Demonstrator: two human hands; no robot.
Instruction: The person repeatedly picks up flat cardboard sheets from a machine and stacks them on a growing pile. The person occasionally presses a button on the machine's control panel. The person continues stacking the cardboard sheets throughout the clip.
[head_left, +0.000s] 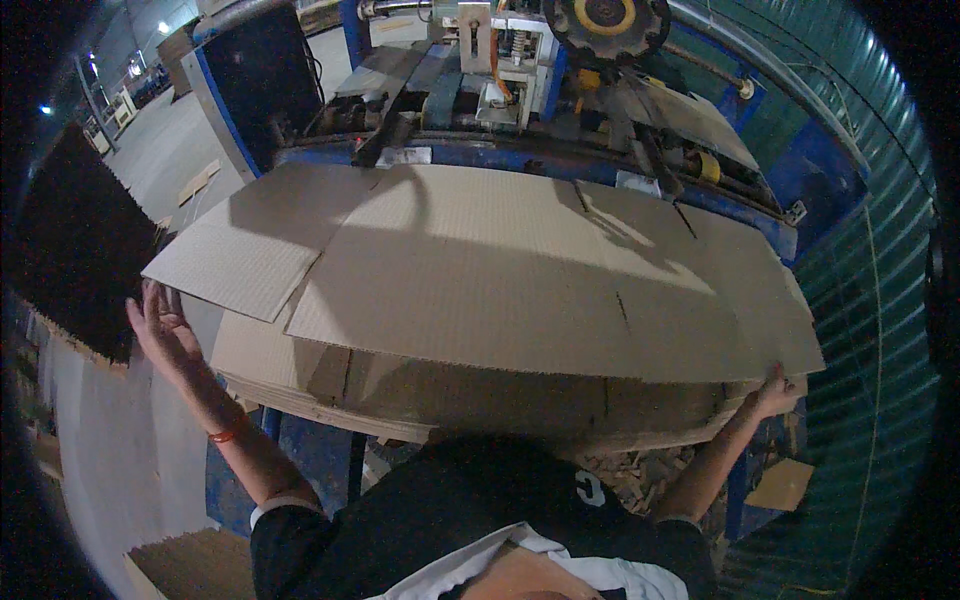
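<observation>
A blue machine [560, 90], with a toothed wheel with a yellow centre at its top and grey guards and belts about it, filled the far side of the view, and a green corrugated wall [860, 300] curved down the right. In front of the machine lay a wide cardboard sheet [520, 270], flat and slotted (the cuts showed as short dark lines running in from its near and far edges), with one flap [245, 255] at its left end reaching out past the rest. The sheet rested on top of a stack of cardboard sheets [450, 400], whose layered edges showed beneath its near side, between the person's two arms. A dark stack of board [75, 250] stood at the left, just beside the outstretched arm. The left hand [160, 325] was held open, fingers spread and palm turned toward the sheet, just under the left flap's corner; whether it touched the board could not be told. An orange band [222, 436] circled that wrist. The right hand [775, 392] was at the sheet's near right corner, fingers curled under the edge and gripping it. Small cardboard scraps [640, 475] lay on the floor below the stack.
</observation>
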